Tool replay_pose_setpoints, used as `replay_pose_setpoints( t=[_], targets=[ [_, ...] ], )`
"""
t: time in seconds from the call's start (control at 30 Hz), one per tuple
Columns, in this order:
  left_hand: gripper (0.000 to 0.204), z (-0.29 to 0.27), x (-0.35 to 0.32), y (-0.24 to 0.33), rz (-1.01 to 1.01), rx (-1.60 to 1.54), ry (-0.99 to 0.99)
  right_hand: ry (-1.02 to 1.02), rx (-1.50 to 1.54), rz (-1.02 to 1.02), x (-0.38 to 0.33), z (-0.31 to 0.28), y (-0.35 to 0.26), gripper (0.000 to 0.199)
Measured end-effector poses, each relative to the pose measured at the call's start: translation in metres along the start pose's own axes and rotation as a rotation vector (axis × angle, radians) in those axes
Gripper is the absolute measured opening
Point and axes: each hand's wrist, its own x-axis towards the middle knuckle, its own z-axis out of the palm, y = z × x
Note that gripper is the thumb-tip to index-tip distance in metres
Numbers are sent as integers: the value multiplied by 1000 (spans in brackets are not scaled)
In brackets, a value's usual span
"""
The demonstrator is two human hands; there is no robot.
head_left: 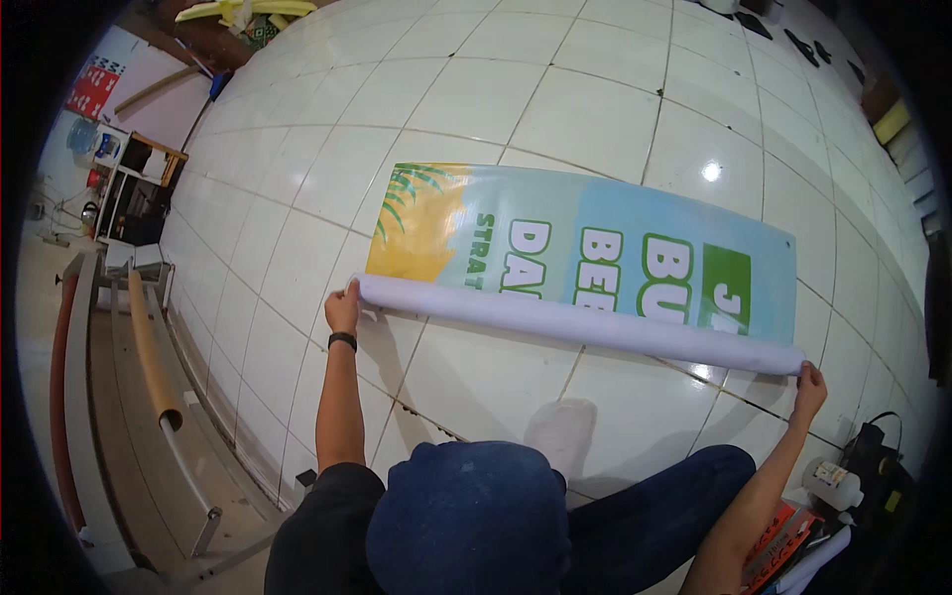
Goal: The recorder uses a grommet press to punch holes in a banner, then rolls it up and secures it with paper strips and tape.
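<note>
Floor: white glossy tiles, carrying the spread print.
Banner: long printed sheet in blue, green and yellow, lying flat on the floor, near edge curled into a white roll running left to right.
Cardboard tube: brown, lying on the low ledge at far left, well apart from the banner.
Left hand: curled over the left end of the roll, fingers closed on it; black band on the wrist.
Right hand: gripping the right end of the roll, fingers wrapped on it.
Plastic bottle: white, standing near the right elbow.
</note>
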Motion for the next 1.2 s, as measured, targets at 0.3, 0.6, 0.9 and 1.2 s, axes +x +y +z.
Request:
replay_pose_setpoints(
  t=[0.3,0.6,0.9,1.2],
  targets=[
    [45,-12,-18,13,-169,-175,-49,203,-11,-2,17,-18,22,55],
    [44,21,-69,41,-54,-35,-12,437,-962,72,-21,7,-49,65],
    [32,114,-250,97,316,-392,-230,-729,-279,-778,-207,271,-179,40],
    [62,105,-309,103,326,-251,-365,-720,-556,-682,-338,375,-263,67]
  ],
)
